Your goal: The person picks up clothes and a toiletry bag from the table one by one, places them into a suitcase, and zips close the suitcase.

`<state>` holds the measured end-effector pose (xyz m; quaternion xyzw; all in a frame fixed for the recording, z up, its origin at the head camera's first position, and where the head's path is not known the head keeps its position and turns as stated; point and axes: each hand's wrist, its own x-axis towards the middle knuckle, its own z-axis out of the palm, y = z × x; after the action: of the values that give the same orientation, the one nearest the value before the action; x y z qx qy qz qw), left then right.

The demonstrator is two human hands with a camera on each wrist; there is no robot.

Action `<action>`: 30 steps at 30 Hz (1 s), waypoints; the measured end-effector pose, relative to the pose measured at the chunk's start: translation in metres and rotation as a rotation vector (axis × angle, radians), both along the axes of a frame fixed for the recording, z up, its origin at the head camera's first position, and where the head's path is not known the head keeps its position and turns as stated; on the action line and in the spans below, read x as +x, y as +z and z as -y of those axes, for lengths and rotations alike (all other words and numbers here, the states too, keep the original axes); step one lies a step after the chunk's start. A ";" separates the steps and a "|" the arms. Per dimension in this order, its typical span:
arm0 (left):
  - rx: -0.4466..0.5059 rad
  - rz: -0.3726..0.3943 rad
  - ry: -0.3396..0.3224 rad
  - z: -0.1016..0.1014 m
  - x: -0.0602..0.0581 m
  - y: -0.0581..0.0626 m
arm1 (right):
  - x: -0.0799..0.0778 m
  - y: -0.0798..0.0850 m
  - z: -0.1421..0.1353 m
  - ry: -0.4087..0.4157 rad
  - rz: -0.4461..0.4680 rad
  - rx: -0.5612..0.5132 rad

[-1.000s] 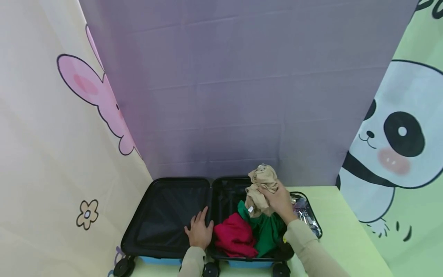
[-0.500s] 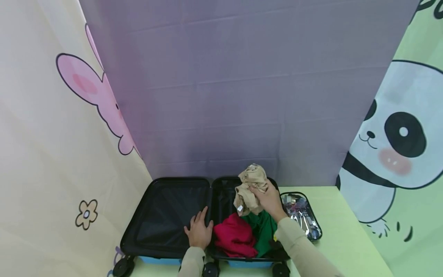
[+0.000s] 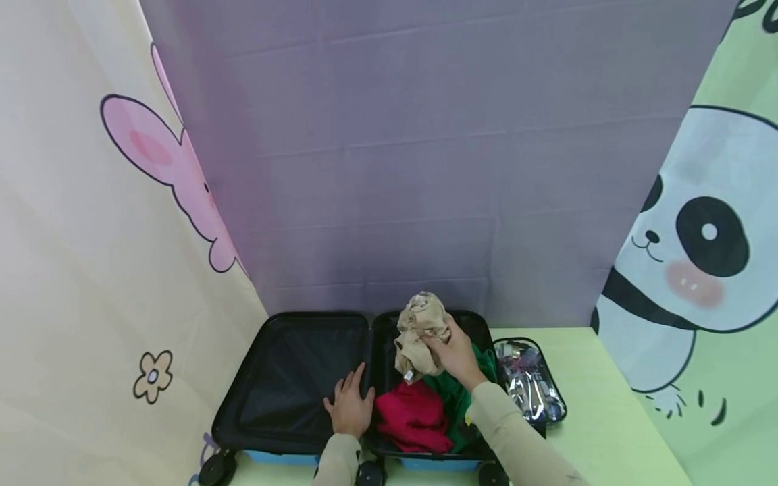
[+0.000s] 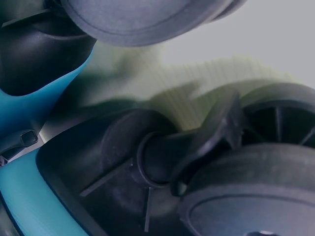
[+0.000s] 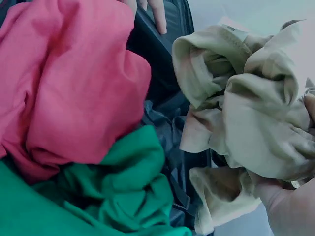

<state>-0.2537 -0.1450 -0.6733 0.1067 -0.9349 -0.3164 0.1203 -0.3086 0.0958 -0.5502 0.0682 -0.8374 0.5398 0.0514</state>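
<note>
My right hand [image 3: 460, 359] grips a crumpled beige garment [image 3: 419, 331] with a small white tag. It hangs over the back part of the right half of an open black-lined suitcase [image 3: 292, 385]. A red garment [image 3: 413, 415] and a green garment [image 3: 448, 391] lie bunched in that half, below the beige one. The right wrist view shows the beige cloth [image 5: 266, 118] bunched against the thumb. My left hand [image 3: 351, 408], fingers spread, rests at the suitcase's middle edge. The left wrist view catches only the blue shell [image 4: 34, 196] and black wheels [image 4: 246, 191].
To the right of the suitcase, a clear-topped, black-edged case [image 3: 529, 381] with shiny contents lies on the pale green table [image 3: 614, 405]. A grey-purple cloth [image 3: 377, 169] hangs behind. Suitcase wheels [image 3: 369, 472] stick out at the front.
My right hand has carried the beige garment leftward over the suitcase. More of the case at the right now shows. My left hand has stayed in place.
</note>
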 end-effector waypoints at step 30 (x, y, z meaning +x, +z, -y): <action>-0.006 -0.005 0.013 0.000 -0.002 -0.002 | 0.010 -0.051 0.016 -0.007 0.163 0.061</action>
<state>-0.2555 -0.1451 -0.6751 0.1115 -0.9349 -0.3130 0.1248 -0.2986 0.0802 -0.6012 0.0226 -0.8550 0.5178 -0.0171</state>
